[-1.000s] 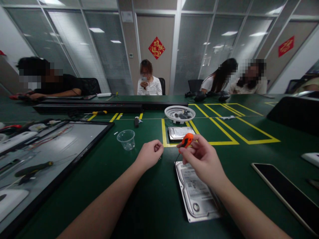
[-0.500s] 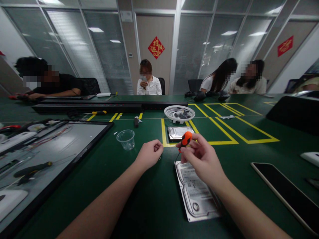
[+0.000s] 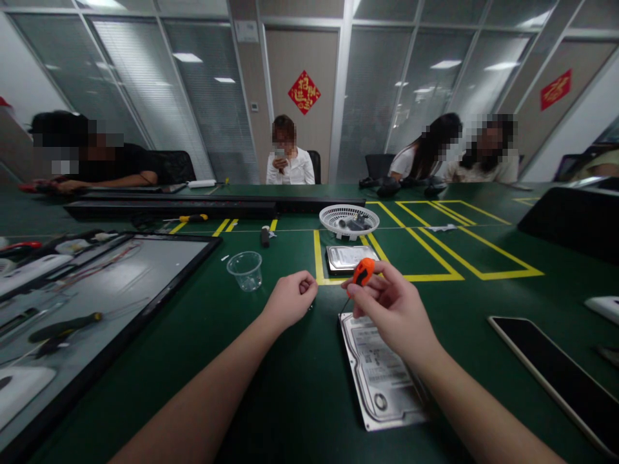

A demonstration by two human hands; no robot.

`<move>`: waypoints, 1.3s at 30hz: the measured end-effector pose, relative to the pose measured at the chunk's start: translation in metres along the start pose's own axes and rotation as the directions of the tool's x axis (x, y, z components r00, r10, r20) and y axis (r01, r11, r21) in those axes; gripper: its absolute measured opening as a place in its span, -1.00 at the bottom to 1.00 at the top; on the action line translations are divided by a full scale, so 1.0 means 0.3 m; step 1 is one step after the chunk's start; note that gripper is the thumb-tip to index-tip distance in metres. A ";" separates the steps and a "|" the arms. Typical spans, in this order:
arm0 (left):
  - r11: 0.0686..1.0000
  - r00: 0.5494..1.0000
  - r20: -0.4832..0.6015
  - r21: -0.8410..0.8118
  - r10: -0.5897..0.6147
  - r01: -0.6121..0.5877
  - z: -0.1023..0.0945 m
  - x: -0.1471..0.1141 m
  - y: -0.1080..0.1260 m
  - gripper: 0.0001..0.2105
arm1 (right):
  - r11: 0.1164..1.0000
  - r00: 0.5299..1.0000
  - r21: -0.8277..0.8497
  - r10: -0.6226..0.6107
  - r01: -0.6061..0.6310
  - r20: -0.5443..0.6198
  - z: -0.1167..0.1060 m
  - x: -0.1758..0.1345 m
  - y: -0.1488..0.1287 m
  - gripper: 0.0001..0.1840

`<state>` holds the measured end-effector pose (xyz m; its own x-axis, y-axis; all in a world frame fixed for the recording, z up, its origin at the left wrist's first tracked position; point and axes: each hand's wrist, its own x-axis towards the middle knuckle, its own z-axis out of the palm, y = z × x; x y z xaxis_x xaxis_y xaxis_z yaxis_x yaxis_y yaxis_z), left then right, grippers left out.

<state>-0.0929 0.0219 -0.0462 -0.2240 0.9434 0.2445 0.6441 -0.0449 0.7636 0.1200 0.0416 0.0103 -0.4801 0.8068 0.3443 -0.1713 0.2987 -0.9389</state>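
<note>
The silvery hard drive (image 3: 367, 367) lies flat at lower centre-right of the frame, its metal cover edged by a wavy raised contour, with a pale printed label and a round ring mark near the bottom. The right hand (image 3: 394, 309) pinches an orange-and-black screwdriver (image 3: 363, 272), its thin shaft slanting to the drive's upper left corner. At centre, the left hand (image 3: 290, 298) is loosely curled, its contents hidden.

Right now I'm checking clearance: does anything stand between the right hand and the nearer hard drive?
Only the orange screwdriver in the right hand, slanting down toward the far-left corner of the nearer hard drive; nothing else visible.
</note>
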 end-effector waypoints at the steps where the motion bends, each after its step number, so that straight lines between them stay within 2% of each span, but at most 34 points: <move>1: 1.000 1.000 0.002 -0.001 -0.001 0.001 -0.001 -0.001 0.001 -0.83 | 1.000 1.000 -0.002 -0.007 0.007 0.005 -0.001 -0.001 -0.001 -0.75; 7: 1.000 1.000 -0.004 -0.004 0.008 -0.008 -0.002 -0.001 -0.003 -0.84 | 0.996 1.000 -0.088 -0.019 0.019 -0.007 -0.010 0.000 0.000 -0.79; 11: 1.000 1.000 -0.004 0.000 0.005 -0.005 0.001 0.001 -0.009 -0.84 | 0.998 1.000 -0.062 0.011 -0.013 -0.026 -0.008 0.001 0.000 -0.74; 15: 1.000 1.000 0.003 -0.005 0.001 -0.001 -0.001 0.001 -0.008 -0.83 | 0.999 0.999 -0.025 -0.028 0.029 0.020 -0.005 -0.004 -0.002 -0.77; 20: 1.000 1.000 0.002 0.002 0.005 -0.005 -0.004 -0.002 -0.003 -0.84 | 0.995 1.000 -0.099 -0.003 0.006 0.026 -0.009 -0.004 0.002 -0.86; 29: 1.000 1.000 0.000 0.011 0.002 -0.002 -0.001 0.001 -0.002 -0.83 | 0.999 0.999 -0.040 -0.018 0.020 0.029 -0.007 0.002 0.011 -0.74; 36: 1.000 1.000 0.001 0.019 -0.003 0.003 -0.003 -0.001 -0.001 -0.84 | 0.995 1.000 -0.102 -0.001 0.004 0.028 -0.009 0.000 0.000 -0.85; 39: 1.000 1.000 0.000 0.017 0.001 -0.001 -0.003 0.000 -0.004 -0.84 | 0.994 1.000 -0.105 0.011 -0.010 0.016 -0.011 0.001 0.004 -0.80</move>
<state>-0.0943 0.0218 -0.0465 -0.2233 0.9433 0.2455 0.6564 -0.0407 0.7533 0.1223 0.0439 0.0094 -0.4956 0.8020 0.3334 -0.0755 0.3426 -0.9364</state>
